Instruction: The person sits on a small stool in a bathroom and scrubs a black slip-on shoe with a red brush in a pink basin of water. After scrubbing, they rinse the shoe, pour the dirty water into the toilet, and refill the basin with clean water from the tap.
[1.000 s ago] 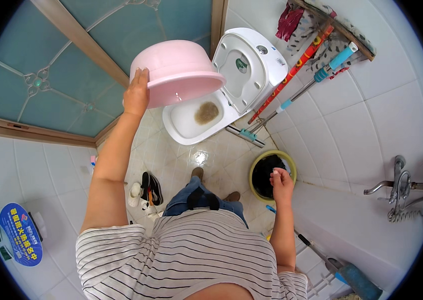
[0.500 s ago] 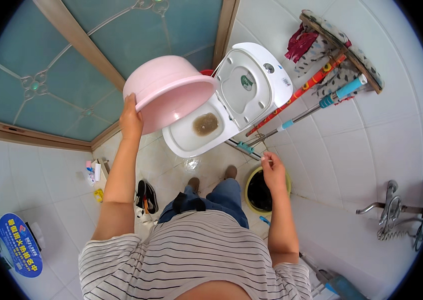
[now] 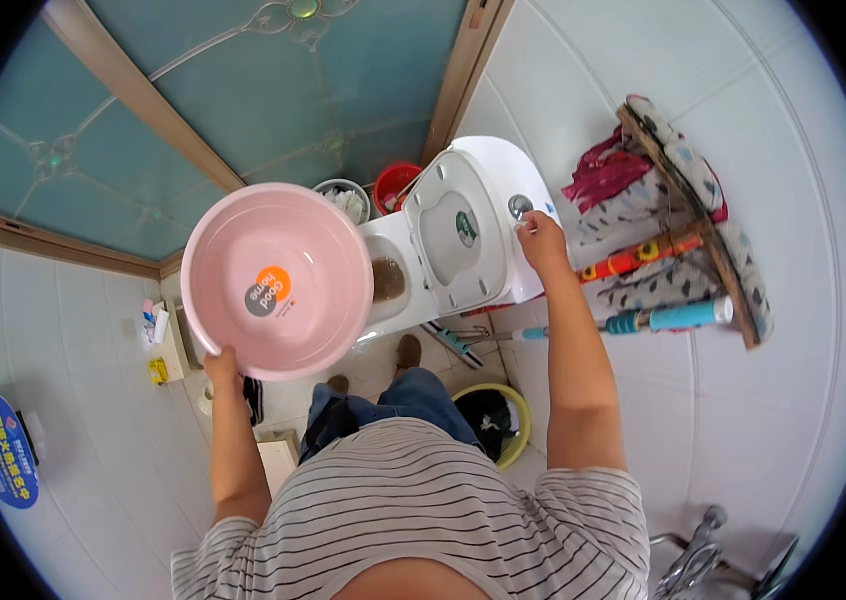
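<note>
My left hand grips the near rim of a pink plastic basin. The basin tilts so its inside faces me, and it looks empty. It hides the left part of the white toilet bowl, where murky brown water shows. The toilet's lid is raised against the tank. At the tank top, my right hand has its fingers curled together, fingertips beside the round silver flush button. I cannot tell whether they touch it. Nothing shows in that hand.
A red bucket and a pale bin with white paper stand behind the toilet. Mops with a blue handle and a red pole lean by the right wall. A yellow-green tub holding dark cloth is near my feet.
The basin has swung left and turned from facing the toilet to facing me, still in my left hand. My right hand has moved forward from above the tub to the flush button.
</note>
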{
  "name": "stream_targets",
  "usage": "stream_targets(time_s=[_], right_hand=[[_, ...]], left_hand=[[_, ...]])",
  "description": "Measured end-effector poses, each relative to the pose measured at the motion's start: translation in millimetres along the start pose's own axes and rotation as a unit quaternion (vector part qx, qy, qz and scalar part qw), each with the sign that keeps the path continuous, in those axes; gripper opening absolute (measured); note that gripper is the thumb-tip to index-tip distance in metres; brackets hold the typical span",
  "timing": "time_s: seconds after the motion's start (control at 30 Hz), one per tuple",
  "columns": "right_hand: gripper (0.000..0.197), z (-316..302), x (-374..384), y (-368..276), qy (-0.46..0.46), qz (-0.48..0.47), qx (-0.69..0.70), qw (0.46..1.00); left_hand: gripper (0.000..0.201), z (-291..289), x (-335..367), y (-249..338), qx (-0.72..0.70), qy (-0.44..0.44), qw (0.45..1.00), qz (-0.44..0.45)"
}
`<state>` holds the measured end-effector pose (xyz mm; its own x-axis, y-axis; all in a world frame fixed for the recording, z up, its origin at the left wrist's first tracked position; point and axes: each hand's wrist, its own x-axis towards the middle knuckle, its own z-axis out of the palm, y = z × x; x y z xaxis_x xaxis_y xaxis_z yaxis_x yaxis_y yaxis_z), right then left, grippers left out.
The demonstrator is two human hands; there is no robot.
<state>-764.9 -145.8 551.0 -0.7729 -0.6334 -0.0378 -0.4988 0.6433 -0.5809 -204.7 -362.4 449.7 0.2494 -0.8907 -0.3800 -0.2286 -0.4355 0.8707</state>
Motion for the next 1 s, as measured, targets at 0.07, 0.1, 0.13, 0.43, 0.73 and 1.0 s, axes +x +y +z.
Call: stream_targets(time_s=[0.07,0.1,0.13,0.43,0.73,1.0], right_hand=[[0.031,6.9,45.3,33.2,-0.023,0.02,-0.045,0.999],[0.032,12.1,65.9,50.0,-0.034,0.038,-0.064,0.997],[0.032,17.2,82.8,59.4,-0.045,0.054,-0.08,0.994],[0.044,36.9,162.5,83.2,-0.252,0.002,-0.318,0.914],[0.044,32.6,174.9,37.8,-0.297,0.027,-0.365,0.882],[0.052,43.7,172.9,42.3,-0.252,0.063,-0.354,0.899]], left_hand=[[0.037,-2.1,-25.1,-14.0,-0.038,0.008,0.997,-0.07],[0.037,-2.8,-37.0,-17.4,-0.057,0.014,0.993,-0.105],[0.037,-4.3,-47.3,-19.1,-0.057,0.023,0.991,-0.12],[0.043,-2.1,-99.9,-20.9,-0.095,0.09,0.982,-0.135],[0.039,15.1,-121.0,-19.1,-0.068,0.135,0.979,-0.139],[0.033,9.9,-120.3,-13.5,-0.055,0.123,0.982,-0.132]])
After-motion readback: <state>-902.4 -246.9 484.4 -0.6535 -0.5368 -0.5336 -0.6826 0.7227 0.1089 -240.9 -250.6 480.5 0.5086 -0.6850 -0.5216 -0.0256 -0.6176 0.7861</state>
